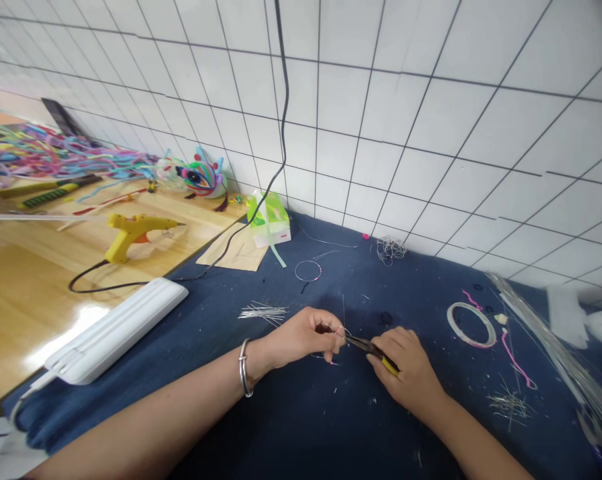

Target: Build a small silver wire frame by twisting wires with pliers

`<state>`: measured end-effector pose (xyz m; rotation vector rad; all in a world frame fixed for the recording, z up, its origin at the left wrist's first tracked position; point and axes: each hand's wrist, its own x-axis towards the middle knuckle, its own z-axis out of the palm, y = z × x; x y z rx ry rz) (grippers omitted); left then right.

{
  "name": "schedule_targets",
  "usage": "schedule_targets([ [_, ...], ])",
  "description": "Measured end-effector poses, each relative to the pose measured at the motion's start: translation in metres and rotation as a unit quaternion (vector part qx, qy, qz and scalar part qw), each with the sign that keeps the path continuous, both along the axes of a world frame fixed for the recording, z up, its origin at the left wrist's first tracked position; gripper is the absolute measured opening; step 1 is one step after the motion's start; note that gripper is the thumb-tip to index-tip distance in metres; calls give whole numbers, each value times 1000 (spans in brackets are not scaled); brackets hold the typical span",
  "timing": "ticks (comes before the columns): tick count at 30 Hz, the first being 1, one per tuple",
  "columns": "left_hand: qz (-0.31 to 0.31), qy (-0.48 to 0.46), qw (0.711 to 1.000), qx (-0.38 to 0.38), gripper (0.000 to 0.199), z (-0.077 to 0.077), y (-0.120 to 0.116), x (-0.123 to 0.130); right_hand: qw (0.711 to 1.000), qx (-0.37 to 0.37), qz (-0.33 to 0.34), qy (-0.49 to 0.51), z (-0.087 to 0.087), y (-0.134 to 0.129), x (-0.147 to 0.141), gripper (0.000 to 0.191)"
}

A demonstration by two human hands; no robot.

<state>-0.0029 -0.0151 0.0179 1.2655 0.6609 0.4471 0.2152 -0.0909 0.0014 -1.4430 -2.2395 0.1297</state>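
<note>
A thin wire sits by the tips of the pliers, and from my distant post I judge it could slip or kink if they twist askew against so fine a strand. It passes between the pinched thumb and fingers of the left hand, partly hidden by them, while the right hand is wrapped around the pliers' yellow handles; beyond, a beaded ring lies on dark blue cloth

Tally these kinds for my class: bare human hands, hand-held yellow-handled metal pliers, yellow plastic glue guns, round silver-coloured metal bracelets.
Left hand and right hand, both bare: 2
Yellow-handled pliers: 1
Yellow glue gun: 1
Silver-coloured bracelet: 1
Total: 5
</note>
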Motion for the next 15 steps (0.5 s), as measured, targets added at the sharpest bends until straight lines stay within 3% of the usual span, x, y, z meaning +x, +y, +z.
schedule_targets([
  [7, -29, 30, 999, 18, 9, 0, 1, -3, 999, -17, 27, -18, 4, 1, 1, 16],
  [15, -51, 91, 986, 134, 8, 2, 1, -4, 996, -17, 37, -74, 7, 2, 4, 15],
])
